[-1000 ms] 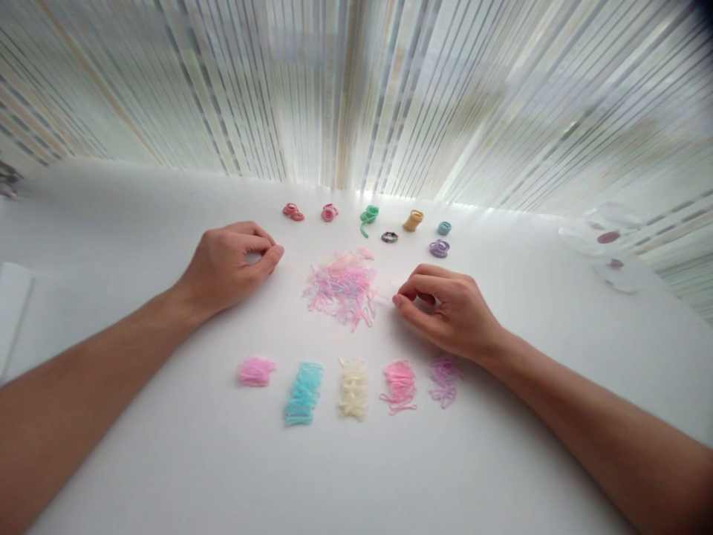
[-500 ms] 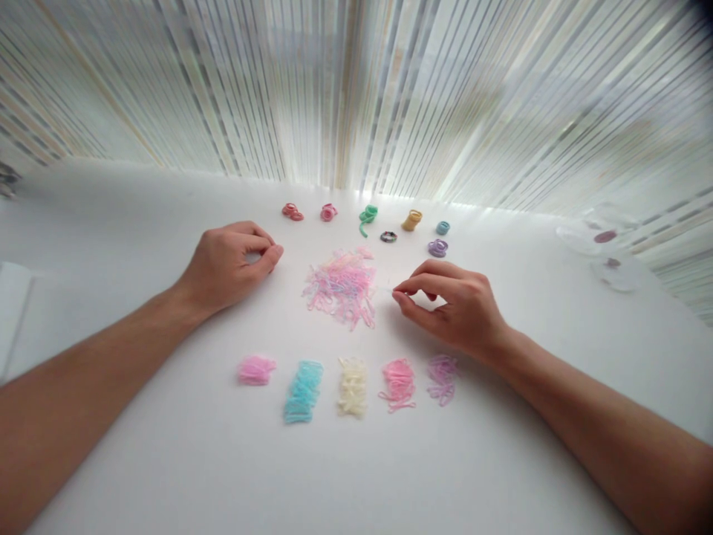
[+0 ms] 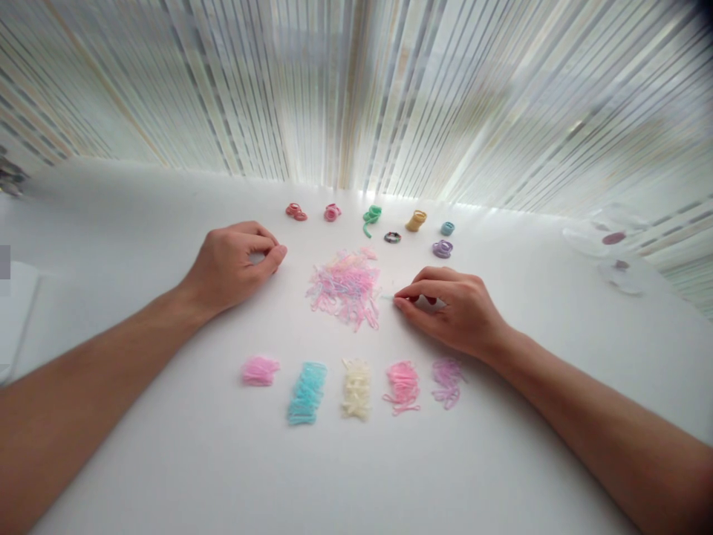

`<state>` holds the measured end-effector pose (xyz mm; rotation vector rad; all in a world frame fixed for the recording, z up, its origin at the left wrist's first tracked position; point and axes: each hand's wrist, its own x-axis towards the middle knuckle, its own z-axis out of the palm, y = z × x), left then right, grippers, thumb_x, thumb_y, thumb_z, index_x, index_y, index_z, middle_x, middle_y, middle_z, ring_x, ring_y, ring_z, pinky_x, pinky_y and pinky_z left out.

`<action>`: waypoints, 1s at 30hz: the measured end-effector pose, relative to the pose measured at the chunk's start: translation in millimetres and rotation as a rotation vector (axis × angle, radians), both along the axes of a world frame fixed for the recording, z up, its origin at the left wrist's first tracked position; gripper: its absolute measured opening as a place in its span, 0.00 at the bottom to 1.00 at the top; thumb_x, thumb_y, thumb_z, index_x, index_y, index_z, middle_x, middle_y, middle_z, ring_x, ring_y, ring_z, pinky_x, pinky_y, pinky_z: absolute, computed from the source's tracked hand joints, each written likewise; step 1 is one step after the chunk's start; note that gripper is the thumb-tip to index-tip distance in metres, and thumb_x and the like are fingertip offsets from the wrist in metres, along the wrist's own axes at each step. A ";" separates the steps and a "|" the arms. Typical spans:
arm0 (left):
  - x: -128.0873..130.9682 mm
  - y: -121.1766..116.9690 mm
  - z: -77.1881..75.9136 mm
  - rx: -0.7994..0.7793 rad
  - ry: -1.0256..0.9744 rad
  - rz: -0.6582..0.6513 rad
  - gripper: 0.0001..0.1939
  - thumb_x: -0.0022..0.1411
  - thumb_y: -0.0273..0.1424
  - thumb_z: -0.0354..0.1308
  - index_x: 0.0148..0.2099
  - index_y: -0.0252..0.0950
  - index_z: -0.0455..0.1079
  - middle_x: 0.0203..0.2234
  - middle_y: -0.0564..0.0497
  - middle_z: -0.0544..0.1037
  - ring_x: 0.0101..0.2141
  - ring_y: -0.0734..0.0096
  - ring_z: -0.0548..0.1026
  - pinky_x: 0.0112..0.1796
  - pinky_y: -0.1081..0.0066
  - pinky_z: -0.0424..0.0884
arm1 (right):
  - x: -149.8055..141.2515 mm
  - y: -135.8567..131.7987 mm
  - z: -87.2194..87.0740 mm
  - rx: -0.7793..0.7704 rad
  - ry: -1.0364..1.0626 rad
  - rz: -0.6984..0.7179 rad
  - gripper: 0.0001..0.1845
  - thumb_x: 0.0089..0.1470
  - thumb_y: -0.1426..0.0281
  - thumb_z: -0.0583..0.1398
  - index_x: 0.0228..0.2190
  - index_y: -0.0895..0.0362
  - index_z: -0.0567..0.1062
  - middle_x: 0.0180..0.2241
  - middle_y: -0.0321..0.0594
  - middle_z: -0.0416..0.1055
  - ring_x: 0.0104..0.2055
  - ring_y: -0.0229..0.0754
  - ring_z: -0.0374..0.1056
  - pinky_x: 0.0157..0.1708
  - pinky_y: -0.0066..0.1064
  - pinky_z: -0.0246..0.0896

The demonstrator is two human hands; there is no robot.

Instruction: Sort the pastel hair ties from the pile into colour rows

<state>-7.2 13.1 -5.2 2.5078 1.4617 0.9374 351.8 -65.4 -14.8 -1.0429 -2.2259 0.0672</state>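
A mixed pile of small pastel rubber bands (image 3: 345, 288) lies in the middle of the white table (image 3: 356, 475). My right hand (image 3: 454, 305), just right of the pile, pinches a thin pale blue rubber band (image 3: 388, 297) between thumb and fingers. Left of the pile rests my left hand (image 3: 237, 264), fingers curled and thumb pressed to them; whatever they hold, if anything, is hidden. Nearer to me are sorted bunches of bands: pink (image 3: 260, 371), turquoise (image 3: 307, 392), cream (image 3: 356, 390), rose (image 3: 402, 386) and lilac (image 3: 447, 383).
Behind the pile stand coiled elastics: red (image 3: 296, 212), pink (image 3: 333, 212), green (image 3: 372, 217), yellow (image 3: 416, 221), blue (image 3: 447, 228) and purple (image 3: 443, 249). A dark multicoloured ring (image 3: 393, 238) lies among them. Clear round containers (image 3: 621, 275) sit far right; a string curtain (image 3: 345, 89) borders the back.
The whole view has shifted slightly, so things appear a little further right. My right hand keeps its pinch on the pale band beside the pile; my left hand stays resting.
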 end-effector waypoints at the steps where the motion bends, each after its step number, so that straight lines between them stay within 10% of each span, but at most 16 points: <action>1: 0.0 0.1 -0.2 0.003 -0.002 0.000 0.22 0.71 0.43 0.56 0.27 0.40 0.75 0.36 0.49 0.86 0.38 0.64 0.82 0.47 0.63 0.75 | -0.2 -0.2 0.4 -0.025 0.016 0.003 0.08 0.64 0.73 0.67 0.34 0.58 0.88 0.30 0.40 0.81 0.26 0.37 0.72 0.29 0.31 0.67; 30: 0.9 -1.7 2.5 -0.007 -0.005 0.014 0.21 0.71 0.44 0.56 0.27 0.40 0.76 0.36 0.48 0.86 0.38 0.62 0.82 0.48 0.61 0.75 | 0.6 2.0 7.3 -0.334 0.034 0.044 0.04 0.58 0.73 0.66 0.31 0.55 0.82 0.29 0.38 0.79 0.29 0.39 0.71 0.31 0.31 0.63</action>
